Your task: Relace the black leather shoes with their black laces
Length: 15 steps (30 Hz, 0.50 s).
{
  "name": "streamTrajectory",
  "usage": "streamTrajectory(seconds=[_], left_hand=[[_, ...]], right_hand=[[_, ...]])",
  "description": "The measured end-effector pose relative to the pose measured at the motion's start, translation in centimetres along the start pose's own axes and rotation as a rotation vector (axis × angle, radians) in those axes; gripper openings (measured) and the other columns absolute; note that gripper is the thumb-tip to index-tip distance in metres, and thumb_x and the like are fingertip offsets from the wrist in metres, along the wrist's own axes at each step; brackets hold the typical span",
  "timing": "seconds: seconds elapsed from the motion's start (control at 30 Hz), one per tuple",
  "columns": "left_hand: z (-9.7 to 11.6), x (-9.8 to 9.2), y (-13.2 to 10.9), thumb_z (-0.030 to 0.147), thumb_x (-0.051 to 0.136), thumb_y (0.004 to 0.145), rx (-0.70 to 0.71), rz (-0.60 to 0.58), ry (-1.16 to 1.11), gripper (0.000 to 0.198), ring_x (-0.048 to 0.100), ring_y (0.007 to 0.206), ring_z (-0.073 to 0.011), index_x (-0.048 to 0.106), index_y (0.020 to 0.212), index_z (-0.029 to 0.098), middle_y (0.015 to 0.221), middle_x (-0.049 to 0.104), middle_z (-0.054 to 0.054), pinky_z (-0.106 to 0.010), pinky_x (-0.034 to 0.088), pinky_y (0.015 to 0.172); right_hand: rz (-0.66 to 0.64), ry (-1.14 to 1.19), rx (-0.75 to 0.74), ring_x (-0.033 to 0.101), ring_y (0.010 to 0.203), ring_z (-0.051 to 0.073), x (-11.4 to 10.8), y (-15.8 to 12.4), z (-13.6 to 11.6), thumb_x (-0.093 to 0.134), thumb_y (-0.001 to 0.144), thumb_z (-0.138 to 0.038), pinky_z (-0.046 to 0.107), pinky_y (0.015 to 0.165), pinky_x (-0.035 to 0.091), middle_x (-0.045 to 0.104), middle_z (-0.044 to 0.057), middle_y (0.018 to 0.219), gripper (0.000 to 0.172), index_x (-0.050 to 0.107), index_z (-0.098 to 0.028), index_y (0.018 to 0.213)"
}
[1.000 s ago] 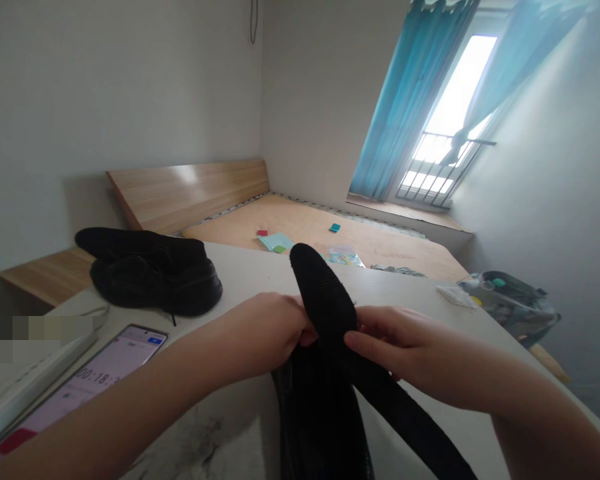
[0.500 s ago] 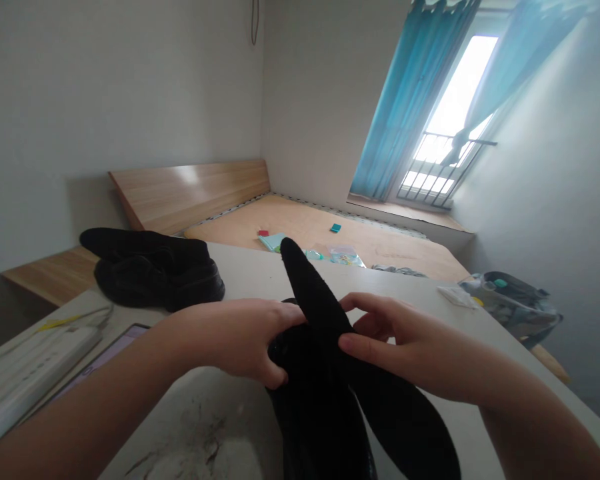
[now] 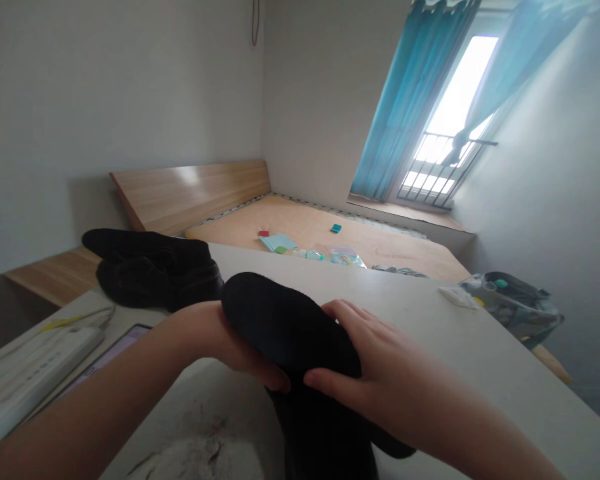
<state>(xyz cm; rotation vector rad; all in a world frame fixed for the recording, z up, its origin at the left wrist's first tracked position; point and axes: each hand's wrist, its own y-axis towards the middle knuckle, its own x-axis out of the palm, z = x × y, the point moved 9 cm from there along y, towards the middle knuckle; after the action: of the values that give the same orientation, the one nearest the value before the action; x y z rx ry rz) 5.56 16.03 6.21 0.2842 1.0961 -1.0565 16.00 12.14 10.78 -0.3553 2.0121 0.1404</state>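
Observation:
A flat black insole lies across both my hands just above the white table. My left hand grips it from underneath at its left side, thumb curled below. My right hand presses on top of it, fingers together, thumb under its near edge. Below the insole a black shoe stands at the table's near edge, mostly hidden by my hands. A second black shoe lies on its side at the table's far left.
A white power strip and a phone lie at the left. A small white packet sits at the table's right edge. Beyond the table is a wooden bed frame with small items, and a bag at the right.
The insole, which stood on end pointing away from me, has been tipped down flat and turned leftward. My right hand has moved on top of it, and my left hand under it.

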Motion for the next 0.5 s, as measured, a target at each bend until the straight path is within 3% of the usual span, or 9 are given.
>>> streamTrajectory(seconds=[0.13, 0.27, 0.37, 0.5], left_hand=[[-0.1, -0.1, -0.2, 0.029, 0.073, 0.076, 0.000, 0.021, 0.024, 0.044, 0.062, 0.115, -0.0266, 0.068, 0.119, 0.020, 0.123, 0.069, -0.007, -0.037, 0.038, 0.108], [0.4, 0.0, -0.2, 0.026, 0.072, 0.078, 0.042, 0.010, 0.005, 0.039, 0.060, 0.118, -0.0240, 0.069, 0.116, 0.025, 0.123, 0.070, -0.002, -0.035, 0.037, 0.109], [0.9, 0.3, -0.2, 0.024, 0.067, 0.083, 0.072, -0.044, -0.014, 0.027, 0.066, 0.106, -0.0205, 0.072, 0.110, 0.022, 0.107, 0.076, 0.000, -0.028, 0.045, 0.100], [1.2, -0.1, -0.1, 0.028, 0.067, 0.082, 0.053, -0.023, -0.006, 0.028, 0.068, 0.096, -0.0206, 0.073, 0.107, 0.018, 0.101, 0.076, -0.003, -0.027, 0.048, 0.093]], right_hand=[[0.057, -0.016, -0.066, 0.062, 0.102, 0.029, 0.3, 0.2, -0.9, 0.067, 0.083, -0.039, 0.040, 0.079, 0.045, 0.067, 0.006, 0.111, 0.045, 0.049, -0.025, 0.123], [0.085, -0.053, -0.094, 0.065, 0.099, 0.031, 0.4, 0.4, -1.2, 0.066, 0.083, -0.036, 0.038, 0.073, 0.043, 0.070, 0.006, 0.107, 0.055, 0.042, -0.025, 0.131], [0.109, -0.131, -0.103, 0.066, 0.090, 0.030, 0.4, 0.5, -1.3, 0.063, 0.085, -0.039, 0.035, 0.065, 0.038, 0.071, 0.005, 0.098, 0.038, 0.051, -0.023, 0.117], [0.166, -0.196, -0.146, 0.063, 0.083, 0.026, 0.2, 0.7, -2.0, 0.056, 0.090, -0.039, 0.032, 0.062, 0.033, 0.068, 0.003, 0.088, 0.018, 0.057, -0.022, 0.092]])
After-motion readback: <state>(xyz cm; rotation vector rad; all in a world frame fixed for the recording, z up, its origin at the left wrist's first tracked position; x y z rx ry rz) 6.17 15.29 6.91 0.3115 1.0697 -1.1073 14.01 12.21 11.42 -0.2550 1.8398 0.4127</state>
